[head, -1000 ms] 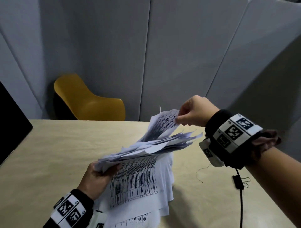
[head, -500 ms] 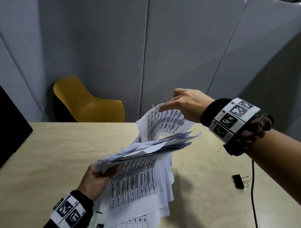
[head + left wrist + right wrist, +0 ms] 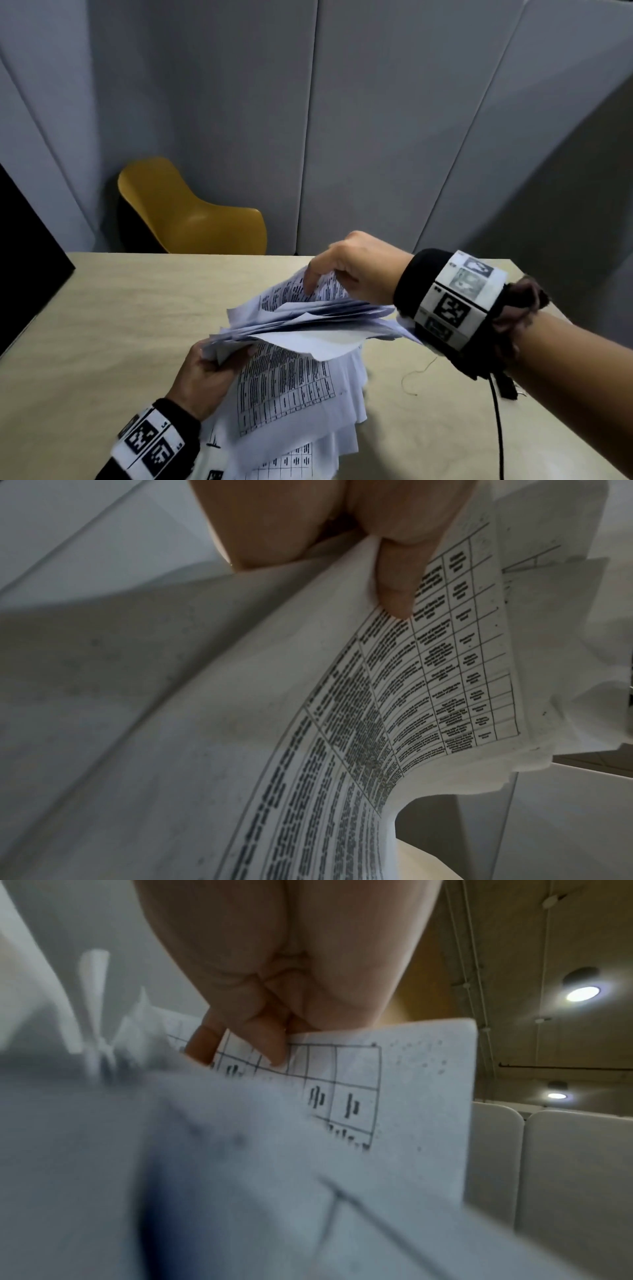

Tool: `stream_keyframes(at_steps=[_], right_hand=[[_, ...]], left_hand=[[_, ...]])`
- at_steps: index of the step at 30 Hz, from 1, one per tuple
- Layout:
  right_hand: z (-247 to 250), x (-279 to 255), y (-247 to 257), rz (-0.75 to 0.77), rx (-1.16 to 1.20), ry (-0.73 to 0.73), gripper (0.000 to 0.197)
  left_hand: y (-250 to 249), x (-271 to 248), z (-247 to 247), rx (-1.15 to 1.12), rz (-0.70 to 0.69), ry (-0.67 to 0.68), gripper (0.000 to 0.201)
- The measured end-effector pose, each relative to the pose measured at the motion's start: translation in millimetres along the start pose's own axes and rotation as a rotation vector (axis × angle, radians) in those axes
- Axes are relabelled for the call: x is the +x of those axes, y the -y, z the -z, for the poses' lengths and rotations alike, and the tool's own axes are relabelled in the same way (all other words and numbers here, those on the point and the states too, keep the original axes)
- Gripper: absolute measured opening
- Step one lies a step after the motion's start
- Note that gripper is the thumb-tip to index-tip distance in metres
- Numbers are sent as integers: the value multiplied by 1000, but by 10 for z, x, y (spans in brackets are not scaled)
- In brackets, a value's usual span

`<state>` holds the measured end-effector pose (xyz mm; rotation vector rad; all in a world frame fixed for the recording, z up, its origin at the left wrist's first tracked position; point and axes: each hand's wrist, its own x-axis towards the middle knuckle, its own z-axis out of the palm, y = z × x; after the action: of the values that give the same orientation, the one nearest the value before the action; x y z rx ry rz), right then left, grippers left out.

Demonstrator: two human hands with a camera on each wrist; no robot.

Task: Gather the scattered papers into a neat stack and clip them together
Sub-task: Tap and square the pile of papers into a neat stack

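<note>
A loose bundle of printed papers (image 3: 301, 325) is held above the beige table (image 3: 102, 325). My left hand (image 3: 209, 373) grips the bundle's near left edge, and lower sheets with tables (image 3: 287, 387) droop toward the table. In the left wrist view a finger (image 3: 394, 588) presses on a printed sheet (image 3: 428, 683). My right hand (image 3: 352, 270) pinches the top sheet (image 3: 291, 291) at the bundle's far end. In the right wrist view its fingertips (image 3: 270, 1047) hold a gridded page (image 3: 359, 1096). A black binder clip (image 3: 507, 387) lies on the table, mostly hidden behind my right wrist.
A yellow chair (image 3: 191, 212) stands behind the table's far edge against grey partition panels (image 3: 376, 120). A black cable (image 3: 498, 428) runs across the table's right side. A dark object (image 3: 20, 274) sits at the left edge.
My right hand has come down and toward me with the top sheet, laying it closer onto the bundle. The left hand keeps its grip in the same place.
</note>
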<state>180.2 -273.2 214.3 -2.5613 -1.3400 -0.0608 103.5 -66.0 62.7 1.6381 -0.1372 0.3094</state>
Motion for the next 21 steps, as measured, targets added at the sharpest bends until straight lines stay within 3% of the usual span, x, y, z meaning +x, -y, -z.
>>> stream_keyframes(at_steps=[3, 6, 7, 9, 11, 13, 15, 18, 21], right_hand=[[-13, -24, 63, -5, -3, -20, 53], [68, -247, -127, 7, 116, -380, 41], [49, -393, -229, -50, 267, -516, 53], [-94, -714, -392, -233, 649, -680, 92], [-450, -962, -486, -370, 980, -622, 123], [-820, -1096, -512, -421, 1144, -426, 138], [-1038, -1125, -494, -497, 1158, -299, 122], [-1138, -1131, -510, -610, 1236, -362, 93], [-1196, -1067, -501, -607, 1294, -367, 61]], left_hand=[[-38, 1, 4, -1, -22, 8, 28], [-65, 13, 14, -53, 21, -136, 20], [-109, 12, 21, -71, 74, -198, 19], [-216, -6, 8, -53, 164, -279, 39], [-254, -9, 21, -51, 216, -277, 46], [-266, 33, 43, -64, 215, -267, 49], [-312, 62, 29, -70, 172, -221, 50], [-444, 104, -33, -80, 97, -159, 24], [-361, 150, -51, -10, 72, -175, 26]])
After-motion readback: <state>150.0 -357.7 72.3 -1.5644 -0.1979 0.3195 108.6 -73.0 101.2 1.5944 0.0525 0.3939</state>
